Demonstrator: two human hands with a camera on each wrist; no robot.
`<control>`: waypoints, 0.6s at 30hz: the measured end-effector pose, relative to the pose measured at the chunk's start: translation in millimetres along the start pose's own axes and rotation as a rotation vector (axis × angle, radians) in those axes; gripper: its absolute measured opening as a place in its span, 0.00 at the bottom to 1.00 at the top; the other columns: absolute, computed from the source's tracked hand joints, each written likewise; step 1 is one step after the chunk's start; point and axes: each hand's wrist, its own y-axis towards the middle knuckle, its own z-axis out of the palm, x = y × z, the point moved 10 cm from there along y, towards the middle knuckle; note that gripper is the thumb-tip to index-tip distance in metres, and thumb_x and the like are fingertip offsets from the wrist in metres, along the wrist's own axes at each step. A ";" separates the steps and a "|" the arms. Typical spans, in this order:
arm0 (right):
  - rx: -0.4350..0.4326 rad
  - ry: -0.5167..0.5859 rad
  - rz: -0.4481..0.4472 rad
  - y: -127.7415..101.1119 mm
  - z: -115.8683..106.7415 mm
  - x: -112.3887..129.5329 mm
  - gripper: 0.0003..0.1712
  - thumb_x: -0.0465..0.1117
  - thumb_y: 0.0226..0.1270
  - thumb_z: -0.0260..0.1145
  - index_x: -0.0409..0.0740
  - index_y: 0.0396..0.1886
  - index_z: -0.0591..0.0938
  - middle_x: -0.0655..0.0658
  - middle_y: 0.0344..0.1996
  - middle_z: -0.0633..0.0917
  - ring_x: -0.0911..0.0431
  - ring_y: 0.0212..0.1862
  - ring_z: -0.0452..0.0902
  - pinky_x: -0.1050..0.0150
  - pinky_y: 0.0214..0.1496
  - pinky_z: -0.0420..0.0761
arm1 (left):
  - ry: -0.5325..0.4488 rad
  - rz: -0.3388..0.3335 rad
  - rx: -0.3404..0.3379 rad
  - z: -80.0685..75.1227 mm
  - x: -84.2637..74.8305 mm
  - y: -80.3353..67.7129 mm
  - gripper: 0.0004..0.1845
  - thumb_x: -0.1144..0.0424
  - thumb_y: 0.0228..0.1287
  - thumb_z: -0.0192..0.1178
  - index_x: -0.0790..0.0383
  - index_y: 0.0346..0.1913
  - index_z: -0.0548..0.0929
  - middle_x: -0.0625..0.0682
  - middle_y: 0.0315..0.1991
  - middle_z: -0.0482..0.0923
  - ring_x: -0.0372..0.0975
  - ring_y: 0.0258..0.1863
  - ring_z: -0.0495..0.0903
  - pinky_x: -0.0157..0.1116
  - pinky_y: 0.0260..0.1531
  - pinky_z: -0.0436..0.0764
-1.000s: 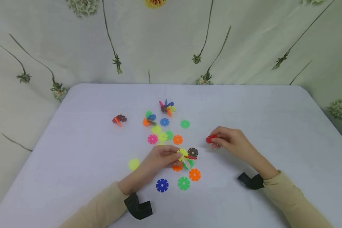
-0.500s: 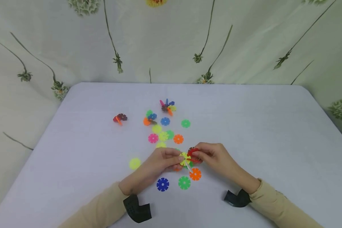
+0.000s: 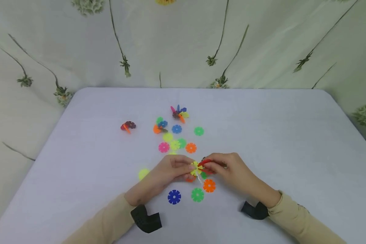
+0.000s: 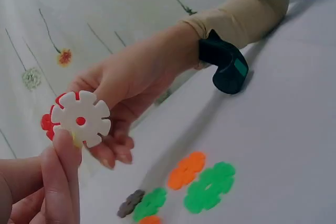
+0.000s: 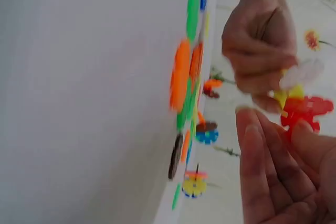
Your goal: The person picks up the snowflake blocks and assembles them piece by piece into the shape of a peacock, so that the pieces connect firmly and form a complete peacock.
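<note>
Red disc [image 3: 203,163] tilted edge-on since, between hands [image 3: 201,169].

Two hands [image 3: 170,171] [image 3: 228,169], three joined clusters [image 3: 179,114] [image 3: 160,126] [image 3: 127,126], three loose orange discs [image 3: 209,185] [image 3: 190,147] [image 3: 189,179] on the table.

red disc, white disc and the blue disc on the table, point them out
red disc [image 5: 304,109], right wrist view, on its flat face.
white disc [image 4: 81,118], left wrist view, beside its centre hole.
blue disc [image 3: 174,197], head view, on its hub.
</note>
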 end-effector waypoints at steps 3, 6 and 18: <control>0.026 -0.031 0.156 3.6 -11.0 -19.8 0.12 0.34 0.62 0.65 0.40 0.46 0.82 0.49 0.29 0.84 0.58 0.29 0.81 0.65 0.31 0.80 | 0.096 0.006 -0.089 -31.5 -7.0 -7.9 0.24 0.47 0.60 0.62 0.57 0.54 0.78 0.54 0.45 0.80 0.44 0.44 0.80 0.37 0.48 0.76; 0.024 -0.069 0.239 4.3 -20.7 -35.5 0.14 0.32 0.62 0.65 0.40 0.48 0.81 0.49 0.28 0.84 0.57 0.27 0.79 0.64 0.29 0.77 | 0.190 -0.040 -0.219 -78.2 -8.8 -18.4 0.29 0.39 0.55 0.61 0.49 0.56 0.76 0.51 0.50 0.78 0.43 0.48 0.77 0.39 0.47 0.76; 0.163 -0.271 0.168 20.5 -6.2 -41.3 0.17 0.36 0.57 0.70 0.43 0.47 0.80 0.49 0.34 0.74 0.58 0.28 0.66 0.66 0.30 0.70 | 0.260 -0.103 -0.345 -182.2 3.1 -43.2 0.33 0.43 0.58 0.62 0.58 0.61 0.70 0.55 0.54 0.74 0.41 0.50 0.76 0.32 0.47 0.74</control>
